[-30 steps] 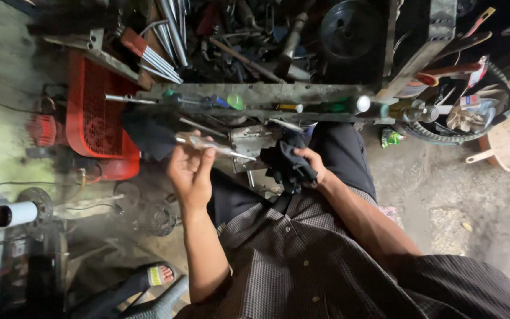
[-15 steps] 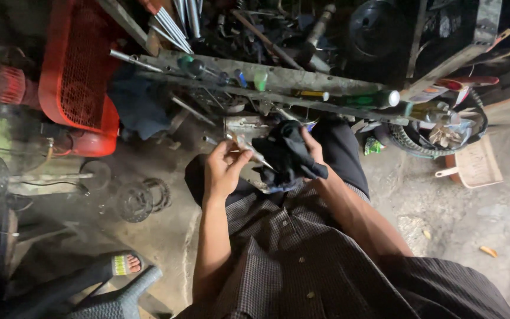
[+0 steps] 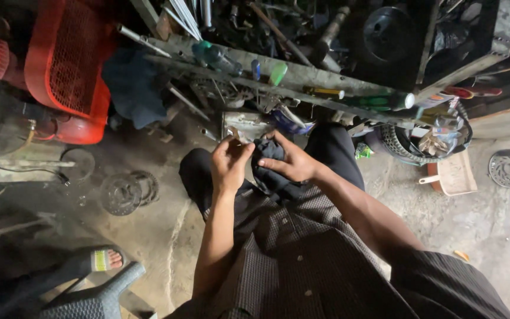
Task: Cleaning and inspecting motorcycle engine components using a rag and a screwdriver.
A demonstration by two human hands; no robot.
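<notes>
So you've got both hands up in front of your lap, just below the cluttered metal rack [image 3: 326,77]. Your left hand [image 3: 228,162] has its fingers pinched narrow around a small metal part [image 3: 233,134]; it's too small and dim to tell exactly what it is. Your right hand [image 3: 290,162] is right beside it, fingers curled and gripping a dark rag [image 3: 267,155] that hangs down onto your lap. The two hands are nearly touching, with the rag between them.

Everything else, going off the rack: a row of screwdrivers with green handles [image 3: 278,74] lies along its front edge, with more tools and rods piled behind. A dark blue cloth [image 3: 134,85] hangs off its left end. Further left of that sits a red mesh crate [image 3: 69,59]. Off the rack's right end there's a tyre [image 3: 411,147] with odds and ends stuffed in it, and a tan dustpan [image 3: 453,177] on the floor just below that. Well below the rack's left side, a couple of round metal rings [image 3: 128,190] lie on the dusty concrete floor [image 3: 149,236], and someone's sandalled foot [image 3: 98,260] shows down in the lower left corner next to a grey plastic chair [image 3: 92,301].
</notes>
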